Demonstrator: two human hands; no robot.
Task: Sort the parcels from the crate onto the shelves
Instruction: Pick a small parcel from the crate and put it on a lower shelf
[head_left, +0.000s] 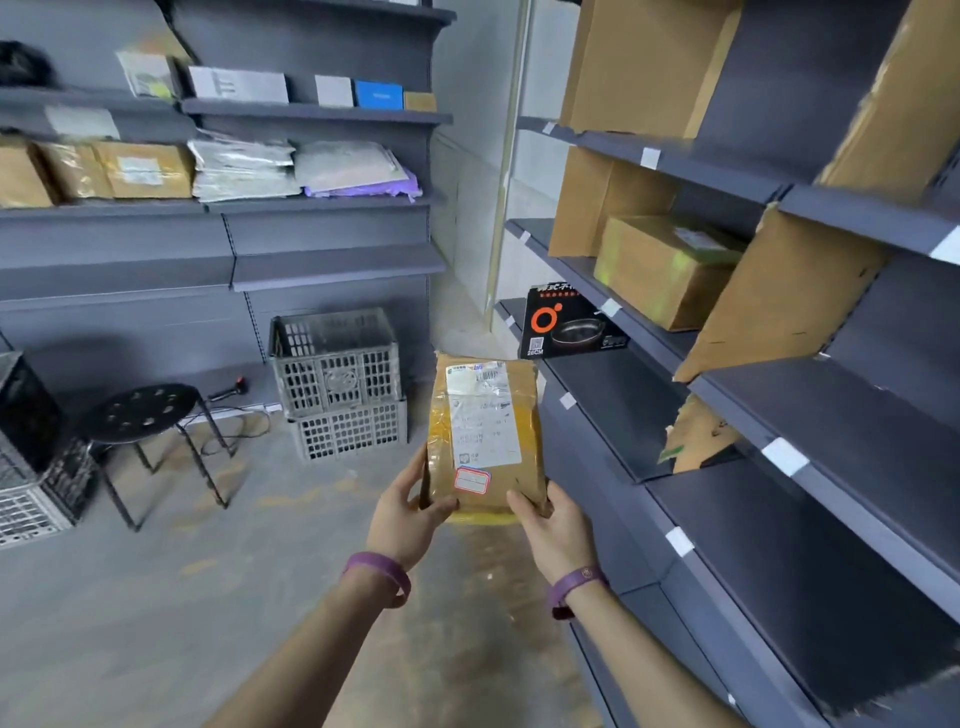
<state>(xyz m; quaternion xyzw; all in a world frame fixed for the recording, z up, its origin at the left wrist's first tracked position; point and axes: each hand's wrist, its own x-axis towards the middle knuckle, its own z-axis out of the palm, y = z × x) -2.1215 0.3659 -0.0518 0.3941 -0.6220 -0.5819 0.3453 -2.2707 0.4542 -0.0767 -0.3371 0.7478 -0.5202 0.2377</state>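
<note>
Both forearms enter from the bottom edge, cut off below the elbow, each with a purple band at the wrist. The left hand (402, 514) grips the near left corner of a parcel (485, 434), thumb on top and the other fingers hidden beneath it; the right hand (556, 530) holds the near right corner the same way, its fingers also out of sight under the package. The parcel is held in the air over the grey floor, just left of the right-hand shelves (810, 519), and touches none of them. It is a flat brown packet wrapped in glossy tape, with a white shipping label (483, 421) on top whose print is too blurred to read, a small red-bordered sticker (471, 479) near the person's end, and a strip of yellow showing along its near edge. The nearest shelf boards on the right run out of the picture. Farther along them stand a black box with a pan printed on it (569, 327), a taped brown carton (665, 267) and upright sheets of cardboard. On the floor beyond the parcel sit two stacked grey crates (337, 379); what they contain cannot be made out. To the left are a black stool (143, 415) and a dark crate cut off by the frame. The far shelves (332, 267) hold brown boxes, pale mailing bags and small boxes, all soft and unreadable.
</note>
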